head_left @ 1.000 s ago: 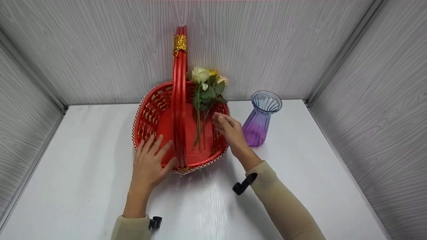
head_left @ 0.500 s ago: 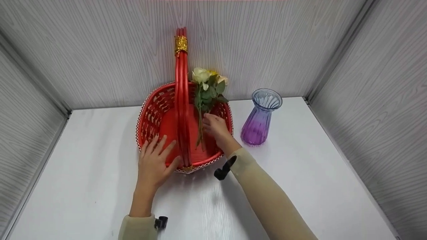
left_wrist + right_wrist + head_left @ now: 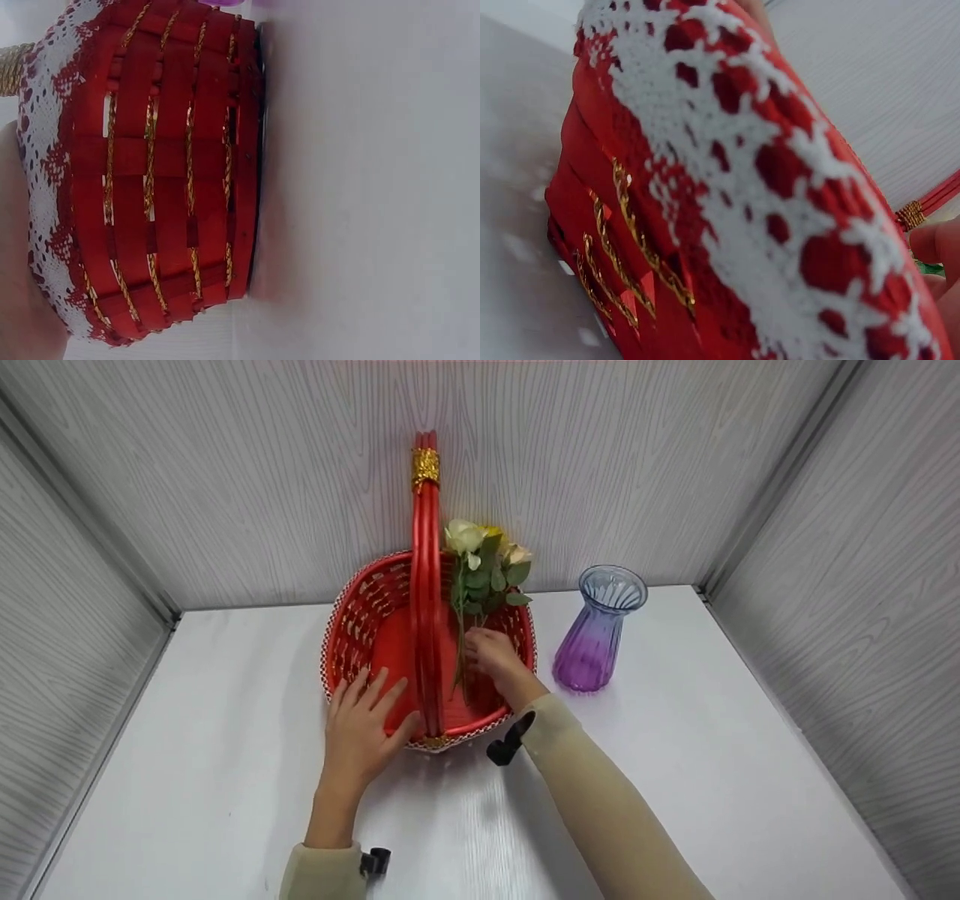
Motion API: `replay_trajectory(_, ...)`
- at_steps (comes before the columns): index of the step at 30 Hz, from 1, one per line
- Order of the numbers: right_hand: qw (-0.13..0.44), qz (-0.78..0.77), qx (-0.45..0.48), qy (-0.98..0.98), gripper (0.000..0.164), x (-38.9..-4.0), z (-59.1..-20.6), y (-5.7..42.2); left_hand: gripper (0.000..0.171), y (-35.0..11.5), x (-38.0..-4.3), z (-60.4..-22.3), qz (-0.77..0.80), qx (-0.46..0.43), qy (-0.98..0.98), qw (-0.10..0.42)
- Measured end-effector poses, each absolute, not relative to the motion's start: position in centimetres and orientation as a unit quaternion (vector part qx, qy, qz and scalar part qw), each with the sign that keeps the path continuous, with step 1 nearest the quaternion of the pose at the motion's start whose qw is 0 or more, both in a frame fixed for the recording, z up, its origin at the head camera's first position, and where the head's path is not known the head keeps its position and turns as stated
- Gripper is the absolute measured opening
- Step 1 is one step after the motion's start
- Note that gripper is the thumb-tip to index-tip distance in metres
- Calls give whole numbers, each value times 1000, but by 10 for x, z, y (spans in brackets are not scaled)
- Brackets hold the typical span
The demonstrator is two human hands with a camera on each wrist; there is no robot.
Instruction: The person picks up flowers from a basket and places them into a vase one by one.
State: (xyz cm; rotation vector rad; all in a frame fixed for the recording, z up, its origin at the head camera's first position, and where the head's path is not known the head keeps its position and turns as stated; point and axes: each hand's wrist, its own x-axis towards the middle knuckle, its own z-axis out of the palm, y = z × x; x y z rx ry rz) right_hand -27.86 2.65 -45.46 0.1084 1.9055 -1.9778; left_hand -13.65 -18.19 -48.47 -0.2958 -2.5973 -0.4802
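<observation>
A red woven basket [image 3: 390, 652] with a tall handle [image 3: 425, 585] and lace-trimmed rim stands on the white table. White, yellow and peach roses [image 3: 487, 562] with green leaves lean inside, at its right. My left hand [image 3: 362, 727], fingers spread, rests on the basket's near-left rim; in the left wrist view part of that hand [image 3: 26, 277] lies against the lace. Over the right side, my right hand [image 3: 491, 652] reaches inside and pinches a rose stem. Some green shows between its fingers [image 3: 934, 244] in the right wrist view; which rose it holds, I cannot tell.
To the right of the basket, a clear blue-to-purple glass vase [image 3: 592, 637] stands upright. Grey wood-grain panels [image 3: 300, 472] enclose the table [image 3: 225, 780] at the back and both sides.
My right hand has moved left and down into the basket, from beside the stems to gripping one. My left hand keeps its place on the rim. The whole view has shifted slightly.
</observation>
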Motion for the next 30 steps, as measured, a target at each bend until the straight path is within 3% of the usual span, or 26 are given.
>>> replay_trajectory(30, 288, -745, 70, 598, 50, -276, -457, 29, 61, -181, -132, -488, -190, -102, -956, 199)
